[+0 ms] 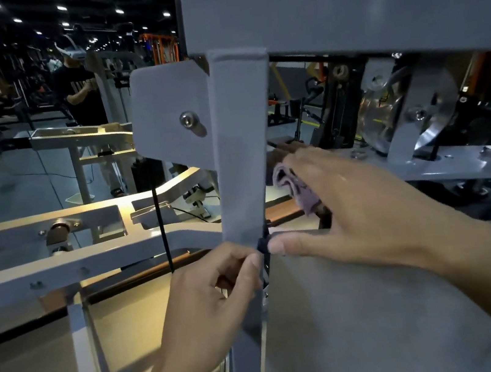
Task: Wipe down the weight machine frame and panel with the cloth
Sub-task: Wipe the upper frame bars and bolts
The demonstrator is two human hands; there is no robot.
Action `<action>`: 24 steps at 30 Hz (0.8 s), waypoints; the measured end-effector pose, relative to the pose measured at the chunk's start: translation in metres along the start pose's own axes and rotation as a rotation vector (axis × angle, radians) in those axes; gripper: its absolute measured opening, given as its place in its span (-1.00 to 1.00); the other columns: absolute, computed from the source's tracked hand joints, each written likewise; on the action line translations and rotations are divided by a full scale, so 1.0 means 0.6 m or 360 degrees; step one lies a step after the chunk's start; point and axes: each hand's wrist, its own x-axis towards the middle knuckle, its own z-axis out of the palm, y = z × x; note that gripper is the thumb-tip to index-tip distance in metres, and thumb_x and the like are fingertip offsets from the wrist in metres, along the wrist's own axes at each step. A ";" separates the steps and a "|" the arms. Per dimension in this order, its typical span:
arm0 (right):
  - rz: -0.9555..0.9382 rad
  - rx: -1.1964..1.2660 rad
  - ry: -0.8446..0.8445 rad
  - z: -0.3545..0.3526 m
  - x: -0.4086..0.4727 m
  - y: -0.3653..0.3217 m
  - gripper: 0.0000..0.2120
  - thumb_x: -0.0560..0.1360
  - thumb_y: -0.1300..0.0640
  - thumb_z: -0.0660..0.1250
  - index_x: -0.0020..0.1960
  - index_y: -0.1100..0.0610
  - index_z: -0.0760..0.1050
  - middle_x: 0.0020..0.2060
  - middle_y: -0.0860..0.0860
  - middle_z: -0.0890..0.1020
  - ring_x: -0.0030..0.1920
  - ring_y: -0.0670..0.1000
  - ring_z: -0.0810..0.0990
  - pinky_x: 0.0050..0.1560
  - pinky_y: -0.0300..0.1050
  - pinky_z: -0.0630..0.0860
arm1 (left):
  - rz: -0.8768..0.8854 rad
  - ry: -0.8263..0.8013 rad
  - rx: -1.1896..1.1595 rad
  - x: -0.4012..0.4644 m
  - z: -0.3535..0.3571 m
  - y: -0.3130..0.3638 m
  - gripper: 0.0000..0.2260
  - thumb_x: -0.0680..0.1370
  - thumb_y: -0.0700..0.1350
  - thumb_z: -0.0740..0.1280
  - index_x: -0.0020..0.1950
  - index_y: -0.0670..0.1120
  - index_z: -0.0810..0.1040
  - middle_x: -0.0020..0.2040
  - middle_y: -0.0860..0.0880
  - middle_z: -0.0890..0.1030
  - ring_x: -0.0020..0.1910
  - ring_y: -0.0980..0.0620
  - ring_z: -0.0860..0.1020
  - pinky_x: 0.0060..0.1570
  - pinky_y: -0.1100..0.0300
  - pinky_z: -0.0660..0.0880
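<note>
Right hand (352, 201) holds the purple cloth (294, 187) bunched under its fingers behind the upright frame post (242, 154); left hand (209, 291) pinches a dark clip (262, 245) just beside the right thumb. Keep cloth flat, wipe along post.

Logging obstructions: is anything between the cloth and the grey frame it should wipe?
Nothing visible. The right hand holds the purple cloth right beside the upright frame post, while both hands' fingertips pinch a small dark piece at the post's edge.
</note>
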 end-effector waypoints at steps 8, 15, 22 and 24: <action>0.0328 0.0002 0.0737 0.073 -0.024 0.033 -0.52 0.71 -0.03 0.08 0.52 0.20 0.41 0.44 0.12 0.52 0.48 0.11 0.44 0.48 0.00 0.31 | -0.0051 0.0005 0.0048 -0.014 -0.006 -0.011 -0.89 0.61 -0.03 0.36 -0.05 0.18 0.63 -0.21 0.19 0.67 -0.15 0.10 0.66 -0.25 0.21 0.55; 0.0034 0.0059 0.1180 0.113 -0.061 0.043 -0.64 0.68 0.27 0.19 0.45 0.31 0.46 0.43 0.17 0.51 0.50 0.11 0.42 0.51 0.15 0.36 | -0.0028 -0.0079 0.0082 -0.020 -0.010 -0.024 -0.88 0.61 -0.03 0.36 -0.06 0.19 0.62 -0.21 0.19 0.67 -0.16 0.09 0.66 -0.22 0.17 0.55; 0.0068 -0.0061 0.1145 0.237 -0.128 0.028 -0.45 0.53 0.41 0.37 0.50 0.27 0.37 0.50 0.20 0.42 0.57 0.20 0.32 0.54 0.27 0.27 | -0.0023 -0.0120 0.0073 -0.013 -0.001 -0.031 -0.85 0.61 -0.06 0.37 -0.11 0.17 0.62 -0.21 0.17 0.66 -0.17 0.09 0.65 -0.25 0.26 0.52; 0.0059 -0.0066 0.1117 0.244 -0.112 0.008 -0.39 0.51 0.35 0.44 0.51 0.27 0.36 0.53 0.20 0.36 0.59 0.20 0.26 0.56 0.27 0.21 | -0.0029 -0.0121 0.0076 -0.014 0.001 -0.031 -0.85 0.60 -0.07 0.38 -0.11 0.18 0.62 -0.22 0.19 0.66 -0.17 0.11 0.64 -0.27 0.37 0.49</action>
